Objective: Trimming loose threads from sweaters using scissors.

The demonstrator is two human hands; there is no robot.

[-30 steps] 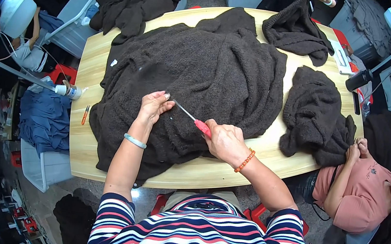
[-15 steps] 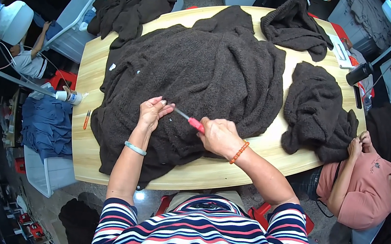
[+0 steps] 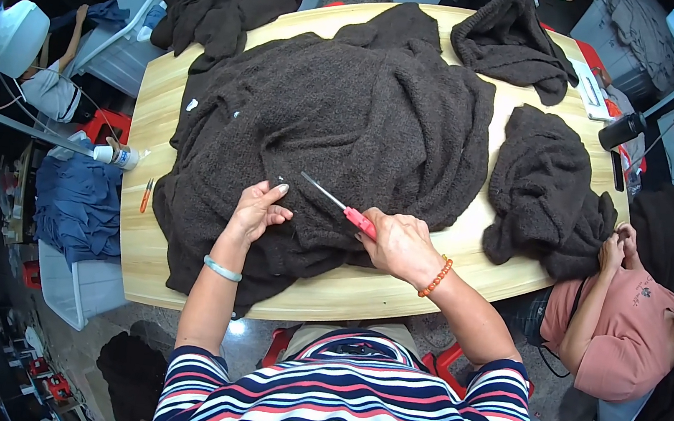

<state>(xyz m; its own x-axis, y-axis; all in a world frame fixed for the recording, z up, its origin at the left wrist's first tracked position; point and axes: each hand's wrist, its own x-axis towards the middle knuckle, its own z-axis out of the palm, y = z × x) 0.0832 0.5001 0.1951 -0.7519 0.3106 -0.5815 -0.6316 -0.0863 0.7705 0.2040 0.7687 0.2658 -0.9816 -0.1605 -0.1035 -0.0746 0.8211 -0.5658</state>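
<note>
My right hand (image 3: 402, 244) is closed round the pink-red handle of a tool (image 3: 359, 220) with a thin metal shaft. Its tip points up and left, just over a big dark brown knitted fabric piece (image 3: 340, 118); the exact shape of that tip is too small to tell. Left of the tip, apart from it, my left hand (image 3: 259, 211) hovers at the fabric, thumb stretched out and fingers loosely curled with a gap between. A small pale speck shows on the cloth by the thumb. More white specks dot the fabric further to the left.
Orange-handled snips (image 3: 146, 195) and a white tub (image 3: 115, 155) lie at the table's left edge. Other brown garments (image 3: 542, 185) rest on the right. A co-worker in a pink shirt (image 3: 633, 331) handles one there. A dark cylinder (image 3: 621, 130) stands at the right edge, a lamp (image 3: 18, 38) at left.
The tool's tip, which was at my left fingertips, is now apart from them. My right hand has shifted right and down, and my left hand has dropped slightly, its thumb and fingers parting.
</note>
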